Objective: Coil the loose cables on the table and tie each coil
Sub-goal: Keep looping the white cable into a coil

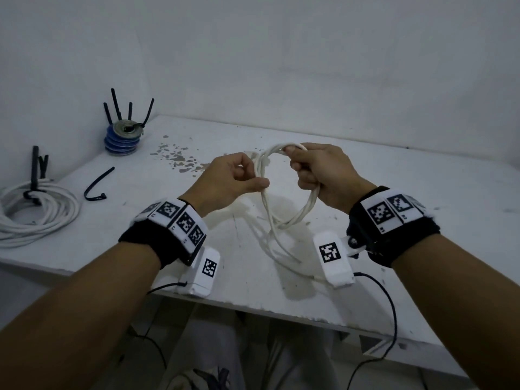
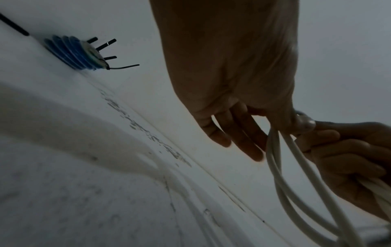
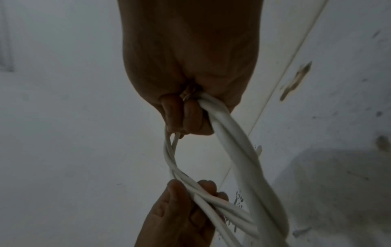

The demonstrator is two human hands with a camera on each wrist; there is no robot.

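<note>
A white cable [image 1: 284, 218] forms a small coil of several loops held in the air over the table. My left hand [image 1: 254, 180] pinches the coil's left side between thumb and forefinger; in the left wrist view the other fingers [image 2: 239, 142] hang straighter below the cable [image 2: 281, 175]. My right hand [image 1: 299, 171] grips the coil's right side with curled fingers, and the right wrist view shows the loops [image 3: 230, 138] running out of the right hand's fist [image 3: 186, 115]. The cable's loose end trails down onto the table [image 1: 289, 257].
At the table's left edge lies a white coil [image 1: 42, 218] bound with a black tie. A loose black tie [image 1: 98, 182] lies beside it. A blue stack with black ties standing in it [image 1: 123, 137] sits in the back left corner. The table's front edge [image 1: 253, 308] is near my wrists.
</note>
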